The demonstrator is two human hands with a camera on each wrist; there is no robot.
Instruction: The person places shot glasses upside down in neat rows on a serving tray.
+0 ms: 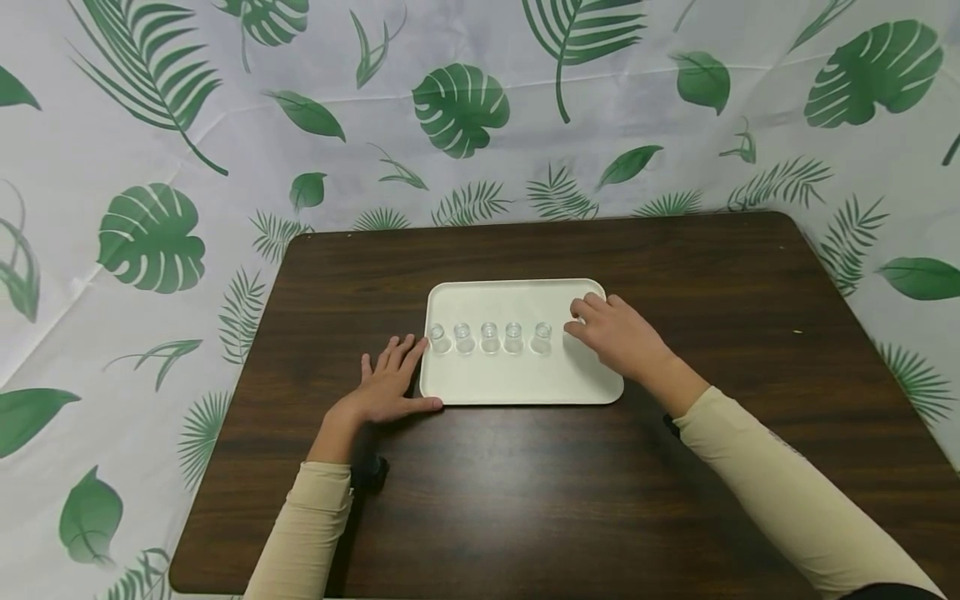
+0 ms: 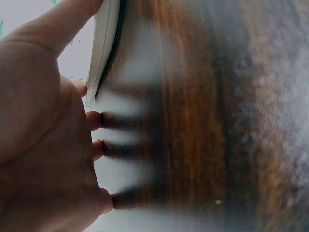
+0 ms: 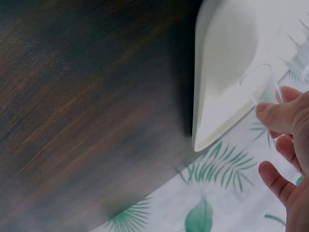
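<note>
A white rectangular tray point(image 1: 517, 386) lies on the table, with several small clear glasses point(image 1: 490, 337) standing in a row across it. My left hand point(image 1: 384, 390) is spread at the tray's left side, thumb and fingertips at its edge. In the left wrist view, the fingertips point(image 2: 98, 150) rest on the tabletop. Over the right part of the tray, my right hand point(image 1: 618, 335) pinches another small clear glass point(image 3: 263, 77) between thumb and fingers. From the head view the hand mostly hides that glass; the right wrist view shows its rim and side, tilted.
The dark wooden table point(image 1: 517, 500) extends around the tray on all sides. Behind it hangs a white cloth point(image 1: 517, 167) printed with green leaves. A tiny yellowish speck point(image 1: 798, 332) lies on the table at the right.
</note>
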